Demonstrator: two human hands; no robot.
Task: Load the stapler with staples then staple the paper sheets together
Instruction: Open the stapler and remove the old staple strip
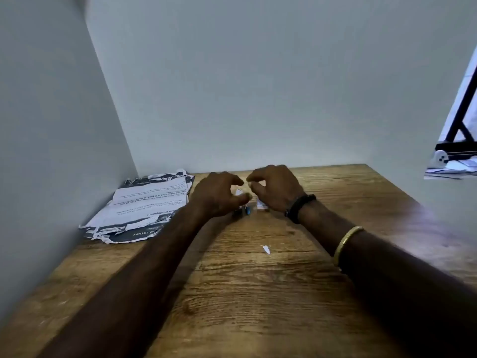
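My left hand (219,195) is curled over a small stapler (244,211) with a blue part, which lies on the wooden table (258,293). Its thumb and fingers pinch a small white piece (238,193). My right hand (276,187) hovers just to the right, thumb and forefinger close together near that piece. Whether anything is between them is too small to tell. A small white box (262,204) sits under my right palm. The printed paper sheets (147,205), with torn edges, lie at the back left by the wall.
A white paper scrap (266,249) lies on the table in front of my hands. Walls close off the table's left and back. A black frame with papers (454,156) hangs beyond the right edge.
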